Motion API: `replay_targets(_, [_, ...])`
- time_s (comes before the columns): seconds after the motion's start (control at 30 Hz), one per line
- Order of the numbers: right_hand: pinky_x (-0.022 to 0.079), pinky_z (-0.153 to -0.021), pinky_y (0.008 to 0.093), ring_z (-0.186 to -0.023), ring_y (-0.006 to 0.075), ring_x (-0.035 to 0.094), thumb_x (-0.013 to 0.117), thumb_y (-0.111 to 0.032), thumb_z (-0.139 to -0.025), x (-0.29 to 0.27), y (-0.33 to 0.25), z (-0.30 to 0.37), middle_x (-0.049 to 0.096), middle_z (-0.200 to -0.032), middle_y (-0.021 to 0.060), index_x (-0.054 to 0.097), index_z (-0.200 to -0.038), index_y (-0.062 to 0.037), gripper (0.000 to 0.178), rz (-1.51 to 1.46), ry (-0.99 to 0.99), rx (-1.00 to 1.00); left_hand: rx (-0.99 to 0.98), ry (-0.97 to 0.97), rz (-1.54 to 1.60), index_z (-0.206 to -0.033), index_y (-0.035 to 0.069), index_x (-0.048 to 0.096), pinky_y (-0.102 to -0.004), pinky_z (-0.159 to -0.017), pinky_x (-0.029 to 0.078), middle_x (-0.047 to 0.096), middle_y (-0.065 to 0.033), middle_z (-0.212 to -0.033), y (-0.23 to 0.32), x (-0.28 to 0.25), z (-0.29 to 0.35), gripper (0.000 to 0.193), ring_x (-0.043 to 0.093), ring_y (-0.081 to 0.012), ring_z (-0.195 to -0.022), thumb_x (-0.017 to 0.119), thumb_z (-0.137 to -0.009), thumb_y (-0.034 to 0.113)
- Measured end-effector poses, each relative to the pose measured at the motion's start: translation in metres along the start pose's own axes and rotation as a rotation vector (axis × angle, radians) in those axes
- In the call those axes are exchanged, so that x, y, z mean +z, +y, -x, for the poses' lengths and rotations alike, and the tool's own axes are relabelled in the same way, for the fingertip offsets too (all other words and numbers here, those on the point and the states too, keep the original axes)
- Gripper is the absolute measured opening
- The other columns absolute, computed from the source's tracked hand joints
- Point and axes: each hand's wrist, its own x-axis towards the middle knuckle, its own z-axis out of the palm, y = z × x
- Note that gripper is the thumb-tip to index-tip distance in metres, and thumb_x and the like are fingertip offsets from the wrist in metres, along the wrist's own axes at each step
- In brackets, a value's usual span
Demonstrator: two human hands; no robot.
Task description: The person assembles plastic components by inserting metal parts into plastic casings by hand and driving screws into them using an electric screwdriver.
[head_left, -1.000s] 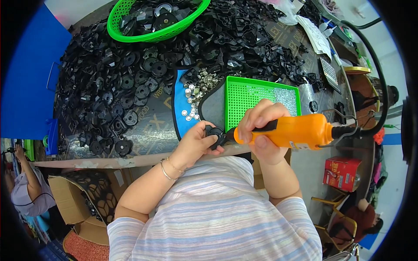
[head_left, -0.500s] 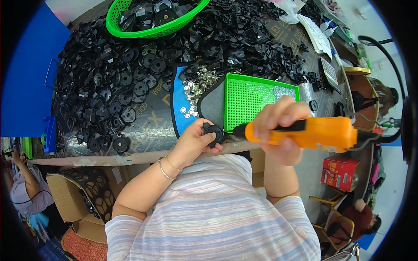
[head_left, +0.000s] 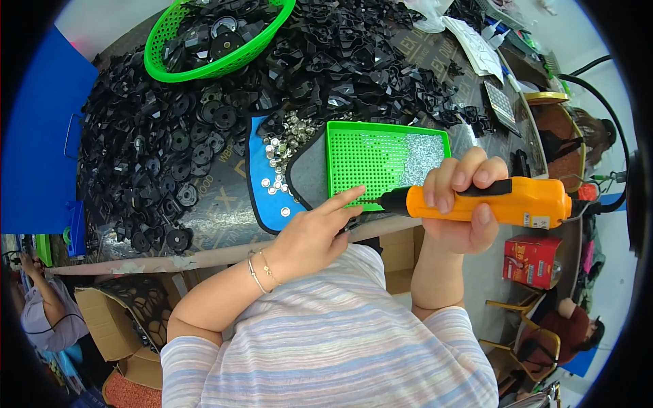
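Note:
An orange electric screwdriver (head_left: 500,202) lies level in my right hand (head_left: 468,204), its fingers wrapped round the body. The black nose and thin bit point left, over the near edge of a green perforated tray (head_left: 347,163). Close to the bit tip is my left hand (head_left: 316,234), its index finger stretched toward it. Under those fingers a black plastic part (head_left: 352,224) shows only in small part; the hand covers the rest. Small silver screws (head_left: 423,158) are heaped in the tray's right end. Round silver metal pieces (head_left: 275,185) lie on a blue mat (head_left: 258,153) left of the tray.
Piles of black plastic parts (head_left: 183,139) spread across the table's left and back. A green basket (head_left: 153,54) of such parts stands at the far left. Papers (head_left: 474,47) and a calculator (head_left: 501,105) lie right. A black cable (head_left: 622,102) runs from the screwdriver.
My left hand has turned over the black part, hiding most of it, and its index finger now reaches toward the bit. The screwdriver has shifted slightly right. The whole view has shifted a little.

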Motion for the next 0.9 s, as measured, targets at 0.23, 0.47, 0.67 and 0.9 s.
replay_targets(0.23, [0.046, -0.057, 0.028, -0.062, 0.0151, 0.052, 0.058, -0.014, -0.08, -0.006, -0.009, 0.0, 0.048, -0.087, 0.0114, 0.045, -0.097, -0.0024, 0.025, -0.024, 0.074, -0.046, -0.009, 0.052, -0.031, -0.109, 0.0, 0.053, -0.0313, -0.06, 0.051, 0.048, -0.0065, -0.125, -0.002, 0.008, -0.007, 0.038, 0.061, -0.0221, -0.071, 0.054, -0.071, 0.001])
replay_targets(0.47, [0.041, -0.057, 0.0268, -0.062, 0.0137, 0.047, 0.054, -0.019, -0.082, -0.012, -0.001, 0.001, 0.045, -0.089, 0.0094, 0.043, -0.099, -0.0042, 0.025, 0.047, 0.013, -0.052, -0.018, 0.031, -0.045, -0.109, -0.001, 0.052, -0.032, -0.06, 0.051, 0.048, -0.0062, -0.125, 0.003, 0.006, -0.01, 0.038, 0.061, -0.0225, -0.071, 0.054, -0.071, 0.001])
replay_targets(0.67, [0.042, -0.057, 0.0273, -0.06, 0.0139, 0.047, 0.054, -0.019, -0.082, -0.011, -0.001, 0.001, 0.045, -0.089, 0.01, 0.043, -0.099, -0.0037, 0.026, 0.016, -0.008, -0.058, -0.049, 0.064, -0.067, -0.11, 0.0, 0.053, -0.0253, -0.055, 0.05, 0.047, -0.0073, -0.128, 0.0, 0.007, -0.007, 0.038, 0.061, -0.0168, -0.065, 0.055, -0.073, -0.002])
replay_targets(0.9, [0.047, -0.054, 0.0246, -0.059, 0.0159, 0.054, 0.062, -0.002, -0.074, -0.013, 0.023, 0.01, 0.05, -0.083, 0.0129, 0.047, -0.09, 0.0011, 0.022, 0.142, 0.15, -0.01, -0.151, 0.22, 0.174, -0.108, -0.001, 0.053, -0.0243, -0.059, 0.05, 0.049, -0.0089, -0.125, -0.016, 0.004, 0.012, 0.031, 0.062, -0.013, -0.07, 0.054, -0.077, -0.002])
